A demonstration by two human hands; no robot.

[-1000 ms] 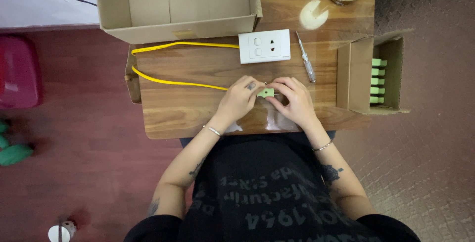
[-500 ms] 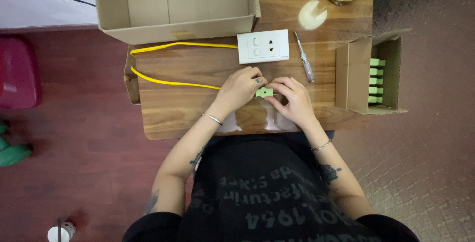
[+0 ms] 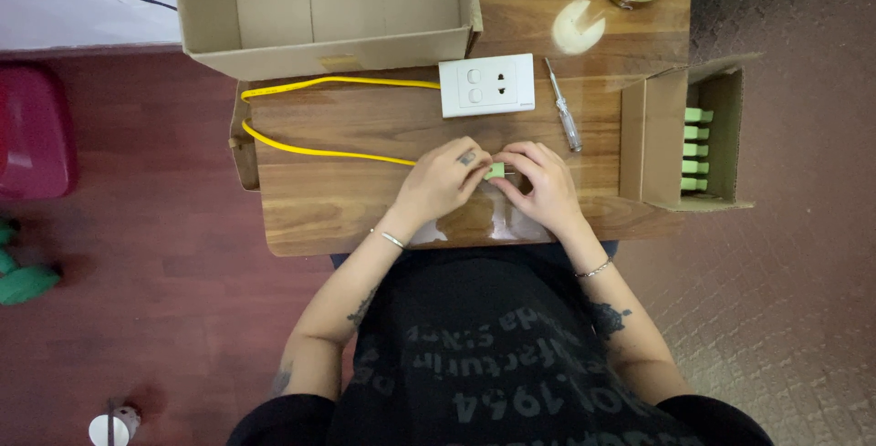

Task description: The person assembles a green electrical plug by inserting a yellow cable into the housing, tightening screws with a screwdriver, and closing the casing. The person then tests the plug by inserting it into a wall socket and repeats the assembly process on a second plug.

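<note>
Left hand (image 3: pixel 443 181) drawn slightly up the wooden table (image 3: pixel 347 136), small green connector (image 3: pixel 495 171) carried a little nearer the white wall socket (image 3: pixel 486 85), right hand (image 3: pixel 540 183) shifted along with it

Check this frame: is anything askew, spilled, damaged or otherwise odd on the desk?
Nothing spilled or visibly broken. The small cardboard box lies on its side, overhanging the wooden table's right edge, with green parts stacked inside. The yellow cable loops off the left edge. Both hands meet on a small green piece.
</note>
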